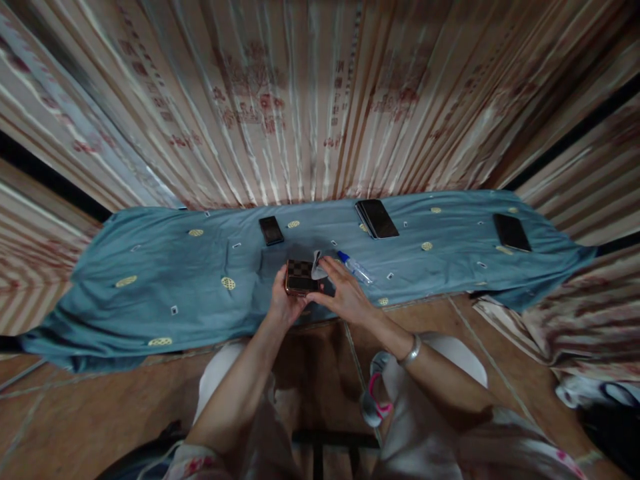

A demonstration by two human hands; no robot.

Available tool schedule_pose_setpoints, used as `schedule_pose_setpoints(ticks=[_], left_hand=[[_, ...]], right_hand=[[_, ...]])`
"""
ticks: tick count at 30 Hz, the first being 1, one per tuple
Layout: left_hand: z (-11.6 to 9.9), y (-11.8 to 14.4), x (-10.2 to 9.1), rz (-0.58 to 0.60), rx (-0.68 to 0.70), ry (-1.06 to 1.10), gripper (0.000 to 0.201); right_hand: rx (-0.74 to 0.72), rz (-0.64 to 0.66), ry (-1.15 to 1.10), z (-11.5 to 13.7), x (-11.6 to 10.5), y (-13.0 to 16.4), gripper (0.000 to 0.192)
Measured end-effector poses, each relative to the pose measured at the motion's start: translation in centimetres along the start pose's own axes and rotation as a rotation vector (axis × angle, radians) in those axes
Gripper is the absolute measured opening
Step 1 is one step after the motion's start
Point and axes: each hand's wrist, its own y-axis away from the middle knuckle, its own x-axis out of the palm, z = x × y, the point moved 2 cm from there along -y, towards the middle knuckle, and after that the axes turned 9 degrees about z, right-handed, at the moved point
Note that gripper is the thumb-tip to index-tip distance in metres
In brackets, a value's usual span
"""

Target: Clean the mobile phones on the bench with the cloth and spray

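Observation:
My left hand holds a small phone with a checkered back and copper rim just above the near edge of a blue-grey cloth. My right hand pinches a small white wipe against the phone's right side. A silver bracelet sits on my right wrist. A small clear bottle with a blue cap lies on the cloth just right of my hands.
Three more dark phones lie on the cloth: a small one beyond my hands, a larger one to the right, another at the far right. Striped patterned fabric hangs behind. Brown tiled floor below, my knees and a shoe in view.

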Motion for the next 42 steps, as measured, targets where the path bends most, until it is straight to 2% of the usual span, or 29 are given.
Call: schedule_pose_setpoints(ticks=[4,14,20,24,32,42], left_hand=[[0.4,-0.3,-0.1,-0.005,0.000,-0.029,0.037],[0.8,-1.0,-0.7,0.013,-0.020,-0.036,0.050],[1.3,-0.7,-0.9,-0.034,-0.040,-0.054,0.048],[1.3,-0.4,-0.7,-0.034,-0.025,-0.062,0.046],[1.9,0.4,-0.2,0.147,-0.163,-0.159,0.058],[1.9,0.3,-0.6,0.179,-0.188,-0.178,0.060]], right_hand=[[-0.034,0.007,0.057,-0.1,-0.3,0.2,0.074],[-0.117,-0.027,0.135,0.5,-0.2,0.6,0.061],[-0.090,-0.106,0.122,0.4,-1.1,0.2,0.057],[-0.097,-0.112,0.110,0.3,-1.5,-0.3,0.057],[0.018,-0.272,-0.002,-1.4,-3.6,-1.5,0.048],[0.000,-0.267,-0.022,-1.5,-3.9,-1.6,0.044]])
